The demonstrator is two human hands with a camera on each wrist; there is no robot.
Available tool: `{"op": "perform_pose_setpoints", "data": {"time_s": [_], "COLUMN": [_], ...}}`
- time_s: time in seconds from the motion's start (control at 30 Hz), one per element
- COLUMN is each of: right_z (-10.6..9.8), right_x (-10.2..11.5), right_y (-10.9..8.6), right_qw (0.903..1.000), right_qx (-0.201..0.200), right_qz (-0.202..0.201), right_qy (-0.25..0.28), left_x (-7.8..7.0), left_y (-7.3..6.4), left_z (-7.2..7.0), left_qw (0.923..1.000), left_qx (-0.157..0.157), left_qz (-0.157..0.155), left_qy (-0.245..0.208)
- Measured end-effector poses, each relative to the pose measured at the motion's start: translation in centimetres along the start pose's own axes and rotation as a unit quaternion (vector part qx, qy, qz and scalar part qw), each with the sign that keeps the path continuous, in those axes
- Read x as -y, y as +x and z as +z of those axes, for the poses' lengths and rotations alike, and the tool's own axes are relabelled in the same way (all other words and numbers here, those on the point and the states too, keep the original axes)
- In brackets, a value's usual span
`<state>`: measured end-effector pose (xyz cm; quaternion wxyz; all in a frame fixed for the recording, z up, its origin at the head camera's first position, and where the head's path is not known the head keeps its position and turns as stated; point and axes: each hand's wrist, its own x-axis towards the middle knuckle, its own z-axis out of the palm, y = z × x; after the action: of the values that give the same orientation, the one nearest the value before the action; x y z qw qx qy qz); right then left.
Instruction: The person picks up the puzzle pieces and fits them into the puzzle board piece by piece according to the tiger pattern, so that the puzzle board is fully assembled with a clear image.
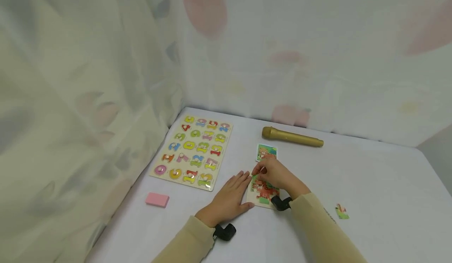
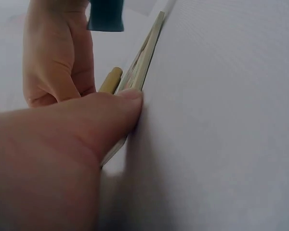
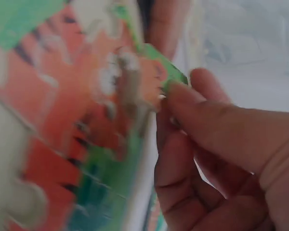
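Note:
A small tiger jigsaw puzzle board (image 1: 251, 198) lies in front of me, part of its picture filled in and pale wood showing in the gaps. My left hand (image 1: 228, 198) rests along the board's left side, fingers straight; in the left wrist view its thumb (image 2: 118, 108) lies against the board's edge. Over the top of the board, my right hand (image 1: 277, 173) pinches a green-and-orange puzzle piece (image 3: 171, 72) between thumb and finger. That piece overlaps the tiger's head in the right wrist view. One loose puzzle piece (image 1: 341, 211) lies off to the right.
Behind the board lies a tiger picture card (image 1: 266, 151), partly covered by my right hand. A gold toy microphone (image 1: 293, 136) lies farther back. To the left are a number puzzle board (image 1: 183, 158) and a pink block (image 1: 157, 200). Patterned curtains border the table's left and back.

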<state>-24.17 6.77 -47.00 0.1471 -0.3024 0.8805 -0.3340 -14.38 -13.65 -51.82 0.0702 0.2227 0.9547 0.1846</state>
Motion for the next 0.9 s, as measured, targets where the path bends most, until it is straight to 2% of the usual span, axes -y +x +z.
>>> {"op": "perform_pose_setpoints", "data": {"time_s": [0.23,0.4,0.53,0.63,0.77,0.9], "right_z": [1.0,1.7,1.8,1.9,2.3,3.0], "right_x": [-1.0,-1.0,-0.2,0.3,0.8,0.7], "right_y": [-0.2,-0.6,-1.6,-2.9,-4.7,-5.9], "right_qw": [0.9977,0.9967,0.9931,0.9843,0.9713,0.9599], "right_qx": [-0.055,-0.067,-0.092,-0.105,-0.077,-0.062], "right_qz": [0.039,0.047,0.042,0.035,0.018,-0.013], "right_qy": [0.005,-0.002,-0.060,-0.138,-0.224,-0.273], "left_x": [-0.3,-0.4,-0.6,-0.7,-0.8,-0.5], "left_y": [0.3,0.5,0.6,0.6,0.6,0.5], "left_z": [0.3,0.4,0.5,0.7,0.5,0.3], "left_qw": [1.0000,0.9999,0.9999,0.9998,0.9996,0.9996], "left_qx": [0.002,-0.001,0.001,0.005,0.006,-0.002], "left_qz": [0.008,0.013,0.015,0.017,0.025,0.027], "left_qy": [0.004,0.008,0.005,-0.003,-0.005,0.006]}}
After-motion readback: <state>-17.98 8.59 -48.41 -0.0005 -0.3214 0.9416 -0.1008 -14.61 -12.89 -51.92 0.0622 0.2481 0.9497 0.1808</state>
